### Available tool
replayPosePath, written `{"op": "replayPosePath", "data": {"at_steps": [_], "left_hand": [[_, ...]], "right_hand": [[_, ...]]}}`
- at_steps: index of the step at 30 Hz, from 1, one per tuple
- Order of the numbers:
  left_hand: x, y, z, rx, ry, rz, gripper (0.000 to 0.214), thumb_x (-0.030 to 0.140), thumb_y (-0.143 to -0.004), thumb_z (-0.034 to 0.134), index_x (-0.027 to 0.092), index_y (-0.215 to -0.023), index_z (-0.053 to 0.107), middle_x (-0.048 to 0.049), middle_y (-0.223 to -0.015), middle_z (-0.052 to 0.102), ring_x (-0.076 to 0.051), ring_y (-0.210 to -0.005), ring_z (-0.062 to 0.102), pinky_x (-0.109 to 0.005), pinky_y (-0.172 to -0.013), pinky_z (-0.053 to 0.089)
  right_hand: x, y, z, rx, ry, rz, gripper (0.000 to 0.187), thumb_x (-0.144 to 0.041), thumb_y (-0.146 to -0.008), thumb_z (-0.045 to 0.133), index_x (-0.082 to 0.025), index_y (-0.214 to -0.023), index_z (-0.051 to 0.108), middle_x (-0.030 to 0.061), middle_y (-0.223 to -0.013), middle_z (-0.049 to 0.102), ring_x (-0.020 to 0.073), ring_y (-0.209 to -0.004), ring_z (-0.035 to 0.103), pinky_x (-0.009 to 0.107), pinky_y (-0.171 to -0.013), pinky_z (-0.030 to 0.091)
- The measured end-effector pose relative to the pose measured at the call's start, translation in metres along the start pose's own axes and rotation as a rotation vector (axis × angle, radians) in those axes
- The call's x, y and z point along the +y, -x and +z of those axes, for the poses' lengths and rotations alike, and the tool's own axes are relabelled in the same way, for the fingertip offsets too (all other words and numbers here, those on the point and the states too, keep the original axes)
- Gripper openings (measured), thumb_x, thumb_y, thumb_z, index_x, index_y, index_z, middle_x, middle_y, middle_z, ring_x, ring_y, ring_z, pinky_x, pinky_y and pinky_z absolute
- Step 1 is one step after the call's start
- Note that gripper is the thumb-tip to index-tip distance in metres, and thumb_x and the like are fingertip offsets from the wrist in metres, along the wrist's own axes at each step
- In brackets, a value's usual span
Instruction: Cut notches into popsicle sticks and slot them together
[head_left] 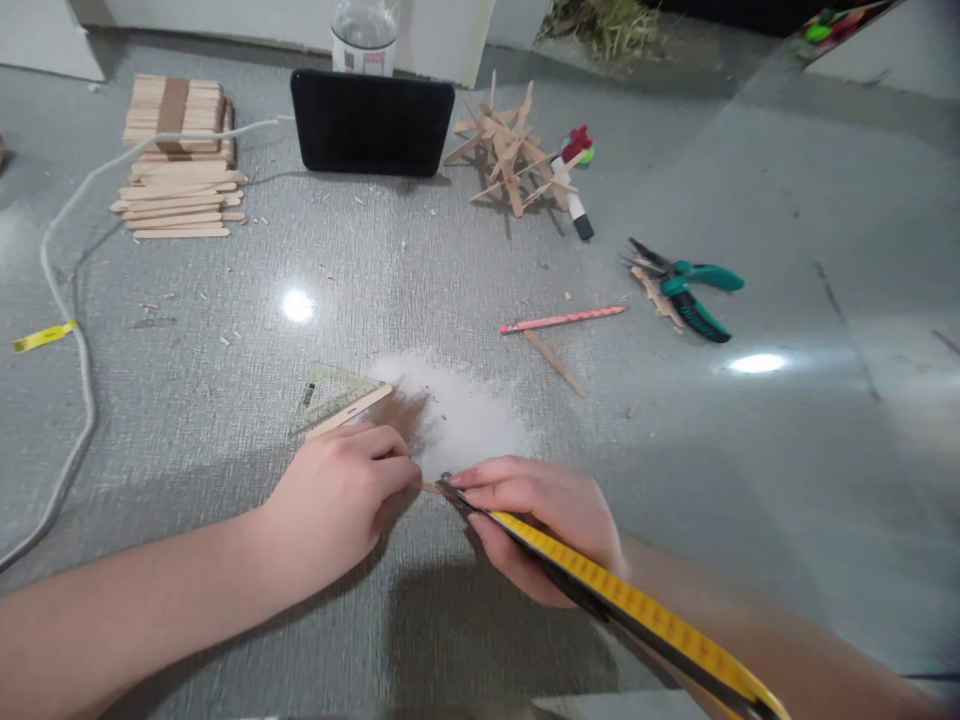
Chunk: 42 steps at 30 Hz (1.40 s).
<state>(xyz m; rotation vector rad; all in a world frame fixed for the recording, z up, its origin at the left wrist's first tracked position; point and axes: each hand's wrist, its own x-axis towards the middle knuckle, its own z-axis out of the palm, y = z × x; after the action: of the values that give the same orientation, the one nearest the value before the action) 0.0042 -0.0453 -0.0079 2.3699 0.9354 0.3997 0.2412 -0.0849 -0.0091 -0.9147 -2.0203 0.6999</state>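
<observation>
My left hand [352, 490] is closed, its fingers pinching a wooden craft stick [430, 487] whose short end pokes out to the right. Most of that stick is hidden by my fingers. In my right hand [555, 515] is a long yellow-and-black tool [615, 590] that looks like a hacksaw; it runs to the lower right, over the forearm. Its dark metal front end meets the stick's end, or lies just beside it. Just beyond my left hand, a slotted craft stick [351, 411] lies along a clear set square [330, 388]. Brown dust [409, 415] is spread on a white patch [472, 410].
A pink pencil [562, 320] and a loose stick [555, 363] lie ahead, with green pliers [694, 290] to their right. At the back stand a black phone [371, 125], a bottle [364, 45] and interlocked sticks [510, 150]. Stacked sticks [180, 200] and a white cable [82, 380] are left.
</observation>
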Motion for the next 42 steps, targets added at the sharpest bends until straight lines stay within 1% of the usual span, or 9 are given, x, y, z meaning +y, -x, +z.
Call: {"op": "replayPosePath", "data": {"at_steps": [5, 10, 14, 18, 20, 25, 32, 39, 42], "left_hand": [[0.001, -0.002, 0.0, -0.009, 0.018, -0.03, 0.025, 0.014, -0.095, 0.052, 0.019, -0.091, 0.076, -0.0027, -0.081, 0.069, -0.017, -0.074, 0.065, -0.031, -0.069, 0.052], [0.001, -0.002, 0.001, 0.026, 0.035, -0.025, 0.024, 0.013, -0.092, 0.054, 0.019, -0.088, 0.077, -0.0036, -0.09, 0.069, -0.016, -0.073, 0.064, -0.031, -0.065, 0.051], [0.0, -0.002, 0.003, 0.027, 0.067, -0.032, 0.024, 0.013, -0.092, 0.054, 0.019, -0.09, 0.077, -0.0031, -0.088, 0.07, -0.016, -0.074, 0.065, -0.031, -0.068, 0.053], [0.002, -0.002, 0.004, 0.038, 0.032, -0.02, 0.023, 0.013, -0.091, 0.054, 0.019, -0.088, 0.076, -0.0028, -0.087, 0.069, -0.016, -0.074, 0.064, -0.032, -0.069, 0.052], [0.003, -0.002, 0.004, 0.041, 0.013, -0.015, 0.023, 0.014, -0.091, 0.054, 0.018, -0.087, 0.076, -0.003, -0.085, 0.069, -0.016, -0.072, 0.063, -0.031, -0.068, 0.052], [0.004, -0.002, 0.003, 0.029, -0.015, -0.013, 0.023, 0.015, -0.091, 0.052, 0.017, -0.084, 0.074, -0.0035, -0.083, 0.067, -0.016, -0.072, 0.062, -0.031, -0.067, 0.05], [0.006, -0.003, 0.005, 0.034, -0.021, -0.016, 0.023, 0.014, -0.092, 0.052, 0.017, -0.084, 0.073, -0.0032, -0.084, 0.068, -0.017, -0.073, 0.062, -0.031, -0.065, 0.05], [0.008, -0.006, 0.01, 0.057, -0.067, -0.032, 0.021, 0.016, -0.094, 0.053, 0.016, -0.084, 0.072, -0.0032, -0.079, 0.067, -0.019, -0.071, 0.063, -0.033, -0.064, 0.05], [0.008, -0.006, 0.013, 0.064, -0.079, -0.032, 0.019, 0.014, -0.092, 0.055, 0.016, -0.082, 0.071, -0.0028, -0.077, 0.066, -0.018, -0.069, 0.062, -0.033, -0.063, 0.049]], "right_hand": [[-0.001, 0.001, 0.001, 0.027, 0.031, 0.01, 0.024, -0.005, -0.084, 0.06, -0.018, -0.103, 0.064, 0.0107, -0.092, 0.078, 0.0173, -0.084, 0.078, 0.024, -0.071, 0.064], [-0.008, 0.002, 0.0, 0.062, 0.149, 0.063, 0.028, -0.005, -0.084, 0.062, -0.022, -0.106, 0.064, 0.0091, -0.094, 0.079, 0.0192, -0.084, 0.078, 0.027, -0.073, 0.066], [-0.009, 0.003, 0.002, 0.036, 0.142, 0.048, 0.026, -0.004, -0.085, 0.06, -0.02, -0.104, 0.067, 0.0097, -0.098, 0.078, 0.0174, -0.084, 0.077, 0.026, -0.073, 0.065], [-0.009, 0.003, 0.004, 0.017, 0.15, 0.068, 0.022, -0.005, -0.084, 0.061, -0.019, -0.099, 0.067, 0.0088, -0.098, 0.077, 0.0153, -0.084, 0.076, 0.023, -0.073, 0.063], [-0.01, 0.002, 0.005, 0.016, 0.159, 0.063, 0.023, -0.004, -0.084, 0.061, -0.019, -0.099, 0.067, 0.0085, -0.098, 0.078, 0.0152, -0.084, 0.077, 0.023, -0.074, 0.063], [-0.01, 0.002, 0.005, -0.003, 0.164, 0.035, 0.026, -0.002, -0.082, 0.062, -0.02, -0.1, 0.068, 0.0092, -0.097, 0.078, 0.0167, -0.081, 0.077, 0.023, -0.072, 0.065], [-0.009, 0.004, 0.005, -0.022, 0.174, 0.057, 0.028, -0.006, -0.083, 0.062, -0.023, -0.104, 0.068, 0.0084, -0.099, 0.078, 0.019, -0.082, 0.078, 0.027, -0.071, 0.066], [-0.008, -0.001, 0.006, -0.015, 0.151, 0.029, 0.023, -0.004, -0.084, 0.061, -0.019, -0.099, 0.068, 0.01, -0.095, 0.078, 0.0165, -0.081, 0.077, 0.024, -0.071, 0.064], [-0.008, -0.002, 0.006, -0.004, 0.146, 0.026, 0.019, -0.005, -0.085, 0.061, -0.018, -0.096, 0.068, 0.0109, -0.093, 0.077, 0.0154, -0.08, 0.077, 0.022, -0.072, 0.064]]}}
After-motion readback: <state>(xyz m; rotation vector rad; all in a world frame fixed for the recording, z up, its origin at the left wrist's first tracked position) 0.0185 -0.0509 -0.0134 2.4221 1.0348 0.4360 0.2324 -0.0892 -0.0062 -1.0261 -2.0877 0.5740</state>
